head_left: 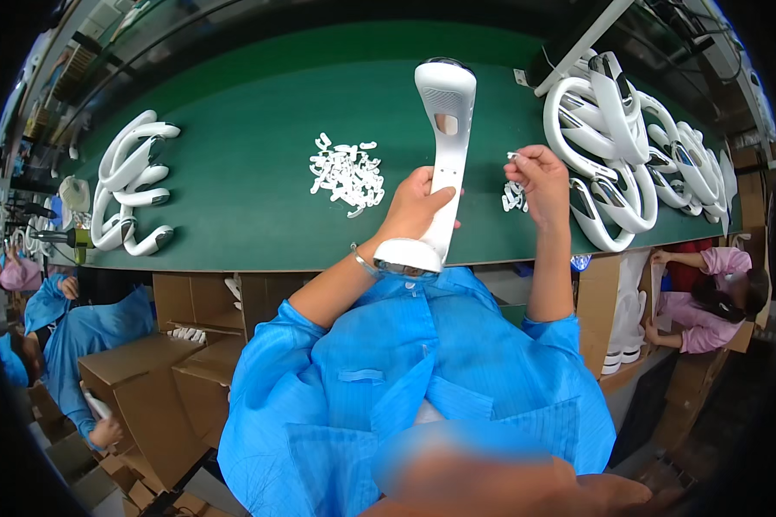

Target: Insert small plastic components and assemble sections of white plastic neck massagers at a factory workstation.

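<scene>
- The green felt-covered surface (pixel 250 207) spans the view, and everything below is placed against it.
- A heap of white curved plastic housings (pixel 629 155) with dark inset panels lies at the surface's right end, stacked over one another.
- A smaller group of the same white curved housings (pixel 129 189) lies at the surface's left end, well apart from the heap.
- Brown cardboard boxes (pixel 155 379) stand below the surface's near edge, to the left of the person's blue smock.
- A long white plastic handle-shaped casing (pixel 444 146) with a rounded top and a small rectangular opening stands nearly upright over the middle of the surface, its wide lower end at the near edge.
- The left hand (pixel 414 207) is clenched around the lower part of this casing, thumb across its front, a thin bracelet at the wrist.
- The right hand (pixel 535 172) hovers over the surface just right of the casing, fingertips pinching a tiny white plastic piece (pixel 510 156).
- A loose pile of small white plastic clips (pixel 347 172) lies on the surface left of the casing.
- A smaller cluster of white clips (pixel 514 198) lies on the surface under the right hand.
</scene>
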The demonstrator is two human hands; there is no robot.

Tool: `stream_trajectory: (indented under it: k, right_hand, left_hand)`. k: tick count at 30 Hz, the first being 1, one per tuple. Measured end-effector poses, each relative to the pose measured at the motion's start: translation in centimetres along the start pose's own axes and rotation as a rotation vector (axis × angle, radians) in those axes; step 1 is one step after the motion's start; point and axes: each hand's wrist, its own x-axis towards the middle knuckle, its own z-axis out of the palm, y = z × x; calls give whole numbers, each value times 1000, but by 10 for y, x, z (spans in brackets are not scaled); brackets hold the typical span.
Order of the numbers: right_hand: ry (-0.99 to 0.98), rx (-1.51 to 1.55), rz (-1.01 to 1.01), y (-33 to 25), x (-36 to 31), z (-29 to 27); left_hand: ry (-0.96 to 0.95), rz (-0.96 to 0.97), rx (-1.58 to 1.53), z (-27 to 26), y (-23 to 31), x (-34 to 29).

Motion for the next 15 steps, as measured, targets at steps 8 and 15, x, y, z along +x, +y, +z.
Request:
stream_trajectory:
  k: [8, 15]
  right_hand:
    - [7, -69, -35, 21, -35, 58]
    - [1, -846, -922, 31, -42, 72]
  left_hand:
    - [-18, 63, 60, 4, -3, 5]
    - [-31, 144, 56, 12, 5, -8]
